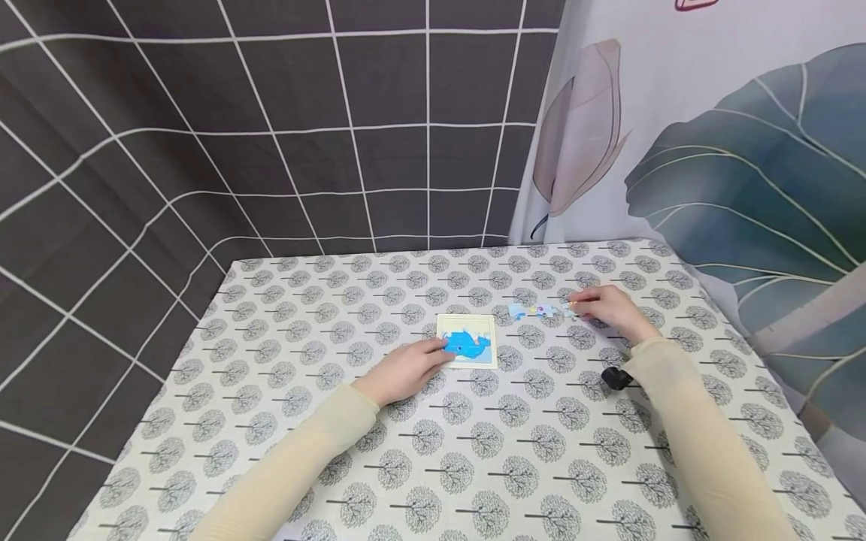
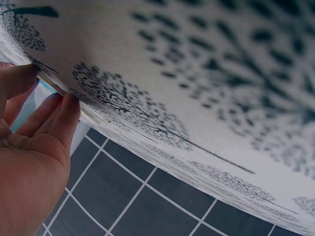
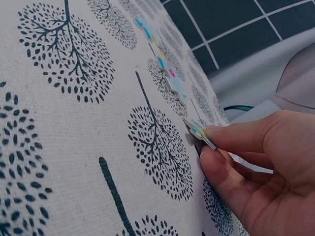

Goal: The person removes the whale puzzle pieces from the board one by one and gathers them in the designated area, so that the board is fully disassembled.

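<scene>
A small jigsaw board [image 1: 479, 319] with a pale frame and a blue whale picture [image 1: 470, 344] lies flat on the table. My left hand [image 1: 411, 368] rests at its left side, fingertips on the frame and picture; in the left wrist view the fingers [image 2: 64, 118] touch the board's edge, and most of the picture is hidden. With thumb and fingertips, my right hand [image 1: 607, 309] pinches a small puzzle piece [image 3: 199, 132] just above the cloth, tilted. Left of that hand, several light-blue puzzle pieces [image 1: 531, 310] with yellow and pink spots lie in a row.
A white cloth [image 1: 325, 421] printed with grey trees covers the table. Dark grid-patterned fabric [image 1: 379, 150] hangs behind and to the left; a pale curtain with large leaves [image 1: 744, 165] hangs at the right. A black device [image 1: 616, 378] sits at the right wrist.
</scene>
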`<state>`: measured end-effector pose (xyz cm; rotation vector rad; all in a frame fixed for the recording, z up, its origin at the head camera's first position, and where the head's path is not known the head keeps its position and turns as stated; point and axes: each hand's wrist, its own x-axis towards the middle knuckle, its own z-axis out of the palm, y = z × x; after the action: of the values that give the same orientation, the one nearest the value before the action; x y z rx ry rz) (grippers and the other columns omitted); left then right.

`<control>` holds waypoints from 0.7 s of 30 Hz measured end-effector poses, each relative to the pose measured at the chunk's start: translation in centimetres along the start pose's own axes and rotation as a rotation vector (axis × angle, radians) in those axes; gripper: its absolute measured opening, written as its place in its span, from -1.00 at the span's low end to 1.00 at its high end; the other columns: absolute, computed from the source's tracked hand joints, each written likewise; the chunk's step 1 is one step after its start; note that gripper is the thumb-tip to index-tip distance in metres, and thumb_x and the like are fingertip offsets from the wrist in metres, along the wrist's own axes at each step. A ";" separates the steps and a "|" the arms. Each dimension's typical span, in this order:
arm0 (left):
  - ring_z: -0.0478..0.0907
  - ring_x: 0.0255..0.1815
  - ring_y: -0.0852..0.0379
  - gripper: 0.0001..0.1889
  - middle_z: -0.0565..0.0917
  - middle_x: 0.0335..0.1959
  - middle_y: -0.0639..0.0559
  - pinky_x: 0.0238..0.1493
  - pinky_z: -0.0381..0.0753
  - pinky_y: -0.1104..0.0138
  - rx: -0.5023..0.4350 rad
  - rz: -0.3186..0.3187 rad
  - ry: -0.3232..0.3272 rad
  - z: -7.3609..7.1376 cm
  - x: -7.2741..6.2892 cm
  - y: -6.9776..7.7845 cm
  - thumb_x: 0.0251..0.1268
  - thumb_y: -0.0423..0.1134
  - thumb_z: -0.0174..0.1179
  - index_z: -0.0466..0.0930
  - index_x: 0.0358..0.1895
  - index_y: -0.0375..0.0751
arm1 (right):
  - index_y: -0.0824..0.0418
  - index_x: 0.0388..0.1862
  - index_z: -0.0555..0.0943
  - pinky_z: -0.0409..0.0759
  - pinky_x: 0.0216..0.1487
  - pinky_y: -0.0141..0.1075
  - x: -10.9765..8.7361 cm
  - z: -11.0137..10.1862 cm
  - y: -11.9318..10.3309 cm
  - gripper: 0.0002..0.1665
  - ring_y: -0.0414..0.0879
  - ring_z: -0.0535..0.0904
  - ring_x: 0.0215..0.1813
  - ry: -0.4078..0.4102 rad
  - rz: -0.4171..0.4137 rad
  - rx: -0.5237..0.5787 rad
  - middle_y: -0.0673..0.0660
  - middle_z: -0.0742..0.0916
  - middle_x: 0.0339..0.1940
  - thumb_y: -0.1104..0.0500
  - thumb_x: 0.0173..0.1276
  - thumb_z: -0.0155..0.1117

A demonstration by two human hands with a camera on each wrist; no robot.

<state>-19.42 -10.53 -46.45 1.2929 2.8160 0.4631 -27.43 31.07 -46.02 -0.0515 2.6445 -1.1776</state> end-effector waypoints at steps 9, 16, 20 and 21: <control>0.46 0.37 -0.15 -0.63 0.50 0.37 -0.22 0.42 0.43 0.07 -0.005 -0.007 -0.010 0.2 0.0 -0.2 0.50 -0.28 0.16 0.58 0.31 -0.11 | 0.36 0.23 0.60 0.59 -0.17 -0.34 -0.1 -0.1 -0.1 -0.52 -0.10 0.62 -0.22 0.001 -0.004 -0.007 0.16 0.75 -0.14 0.08 0.47 0.27; 0.47 0.37 -0.14 -0.63 0.50 0.36 -0.21 0.42 0.43 0.08 -0.004 -0.004 -0.007 0.5 0.0 -0.5 0.50 -0.28 0.16 0.58 0.31 -0.10 | 0.34 0.21 0.61 0.57 -0.22 -0.31 0.0 0.1 0.0 -0.53 -0.09 0.63 -0.25 0.018 -0.013 -0.055 0.10 0.77 -0.27 0.06 0.47 0.27; 0.47 0.36 -0.14 -0.63 0.50 0.36 -0.21 0.41 0.43 0.09 -0.002 -0.002 -0.005 0.4 0.0 -0.5 0.50 -0.27 0.16 0.58 0.31 -0.10 | 0.34 0.21 0.61 0.59 -0.25 -0.34 0.1 0.3 0.1 -0.52 -0.10 0.64 -0.25 0.032 -0.006 -0.051 0.12 0.76 -0.23 0.06 0.47 0.27; 0.47 0.36 -0.14 -0.63 0.50 0.36 -0.20 0.41 0.43 0.09 -0.001 -0.003 -0.005 0.4 0.0 -0.5 0.50 -0.27 0.16 0.58 0.31 -0.10 | 0.34 0.22 0.61 0.59 -0.25 -0.34 0.0 0.4 0.1 -0.52 -0.10 0.64 -0.24 0.033 -0.005 -0.048 0.13 0.76 -0.21 0.06 0.47 0.27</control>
<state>-19.69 -10.71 -46.98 1.2882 2.8122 0.4606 -27.37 30.84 -46.38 -0.0475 2.7026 -1.1258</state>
